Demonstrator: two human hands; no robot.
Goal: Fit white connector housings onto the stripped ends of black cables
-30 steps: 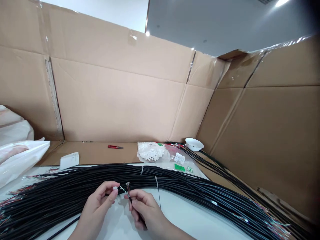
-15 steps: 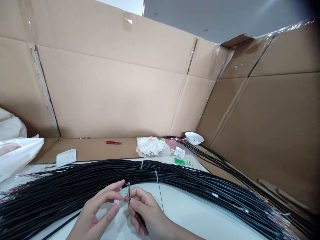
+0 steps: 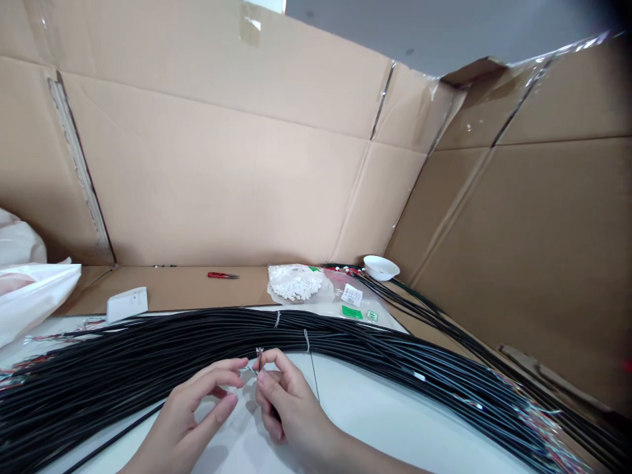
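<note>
A black cable's stripped end, with its thin coloured wires [image 3: 259, 356] fanned upward, is pinched in my right hand [image 3: 291, 398] between thumb and index finger. The cable's jacket is mostly hidden in the palm. To the left, my left hand [image 3: 195, 408] is open, thumb and fingers apart, its index fingertip close to a thin pale wire that sticks out sideways. Whether that fingertip touches the wire I cannot tell. Behind both hands lies a thick bundle of black cables [image 3: 212, 336], tied with light ties and showing bare coloured wire ends at both sides.
Against the cardboard wall [image 3: 222, 178] lie red-handled snips [image 3: 222, 275], a clear bag of small white connectors [image 3: 296, 286] and a white bowl [image 3: 381, 268]. A white paper [image 3: 127, 304] rests at left, beside a white plastic bag [image 3: 37, 296]. More black cables run along the right.
My right hand's fingers have curled more upright around the wire end, and the wires have shifted slightly up and right. My left hand stays open. The whole view has tilted a little.
</note>
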